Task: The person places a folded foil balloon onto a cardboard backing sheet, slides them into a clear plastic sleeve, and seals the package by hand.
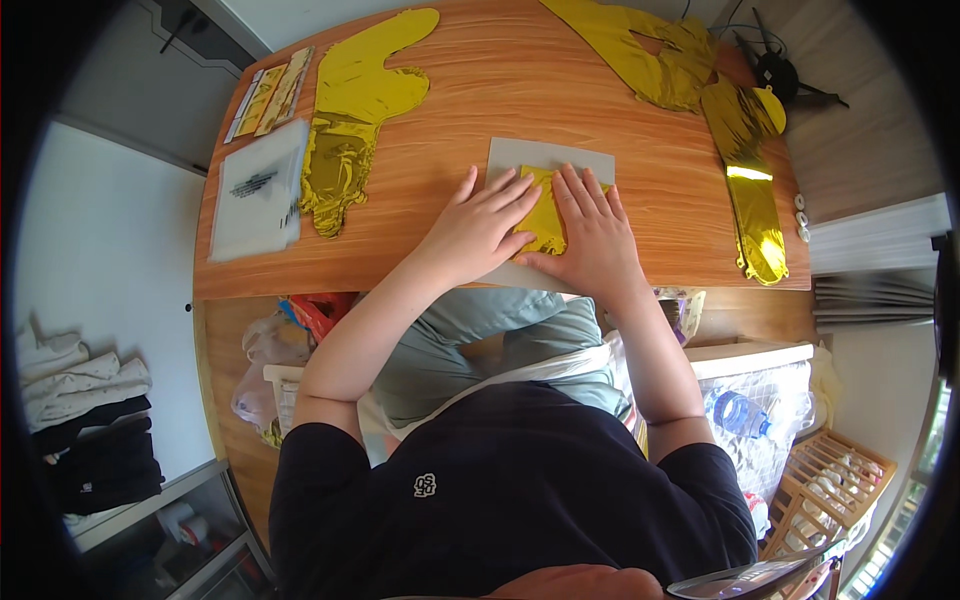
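Note:
A gold foil balloon, folded into a small flat packet (541, 222), lies on a grey card (545, 153) near the table's front edge. My left hand (482, 228) rests flat at the packet's left side, fingers stretched toward the far right. Pressed on its right side is my right hand (594, 228), palm down with the fingers spread. Both hands partly cover the packet and the card. Neither hand is gripping anything.
Gold foil balloons lie unfolded at the far left (345, 90), far right (655, 55) and right edge (748, 190). Clear plastic bags (258, 195) and printed cards (270, 95) sit at left. A black router-like device (775, 70) and small white rolls (801, 218) are at right.

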A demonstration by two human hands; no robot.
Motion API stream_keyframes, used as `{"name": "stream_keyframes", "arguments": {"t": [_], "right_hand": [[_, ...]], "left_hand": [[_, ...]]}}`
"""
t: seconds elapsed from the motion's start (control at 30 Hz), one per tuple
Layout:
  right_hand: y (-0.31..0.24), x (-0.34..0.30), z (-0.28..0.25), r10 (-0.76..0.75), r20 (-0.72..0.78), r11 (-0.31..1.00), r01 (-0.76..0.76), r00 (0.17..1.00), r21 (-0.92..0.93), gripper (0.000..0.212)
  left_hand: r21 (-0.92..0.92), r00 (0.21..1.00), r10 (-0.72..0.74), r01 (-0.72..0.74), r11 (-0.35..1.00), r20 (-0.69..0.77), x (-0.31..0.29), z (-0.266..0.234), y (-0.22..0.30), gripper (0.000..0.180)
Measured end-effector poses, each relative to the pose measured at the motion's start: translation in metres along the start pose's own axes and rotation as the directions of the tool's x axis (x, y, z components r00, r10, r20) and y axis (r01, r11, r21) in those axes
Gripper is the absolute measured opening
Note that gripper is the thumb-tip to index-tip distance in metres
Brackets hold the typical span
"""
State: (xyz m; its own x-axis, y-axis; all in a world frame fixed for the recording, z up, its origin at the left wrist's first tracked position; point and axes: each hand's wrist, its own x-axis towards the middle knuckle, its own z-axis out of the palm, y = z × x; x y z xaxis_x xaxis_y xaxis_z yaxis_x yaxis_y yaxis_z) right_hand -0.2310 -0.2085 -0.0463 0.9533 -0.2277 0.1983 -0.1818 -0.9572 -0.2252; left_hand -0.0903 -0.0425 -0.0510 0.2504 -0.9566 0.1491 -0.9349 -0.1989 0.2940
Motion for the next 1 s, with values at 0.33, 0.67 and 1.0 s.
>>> {"name": "stream_keyframes", "arguments": {"t": [0.33,0.67,1.0], "right_hand": [[0.001,0.002,0.002,-0.019,-0.019,1.000,0.018,1.000,-0.017,0.117],[0.002,0.001,0.001,-0.030,-0.003,0.999,0.030,1.000,-0.020,0.121],[-0.005,0.004,0.000,-0.038,0.011,0.999,0.038,0.999,-0.023,0.121]], "left_hand": [[0.106,0.996,0.041,-0.049,0.993,0.076,-0.005,-0.007,-0.006,0.069],[0.198,0.981,0.073,-0.109,0.974,0.179,-0.003,-0.026,-0.016,0.085],[-0.851,0.931,0.264,-0.344,0.397,-0.253,-0.093,-0.133,0.061,0.095]]}}
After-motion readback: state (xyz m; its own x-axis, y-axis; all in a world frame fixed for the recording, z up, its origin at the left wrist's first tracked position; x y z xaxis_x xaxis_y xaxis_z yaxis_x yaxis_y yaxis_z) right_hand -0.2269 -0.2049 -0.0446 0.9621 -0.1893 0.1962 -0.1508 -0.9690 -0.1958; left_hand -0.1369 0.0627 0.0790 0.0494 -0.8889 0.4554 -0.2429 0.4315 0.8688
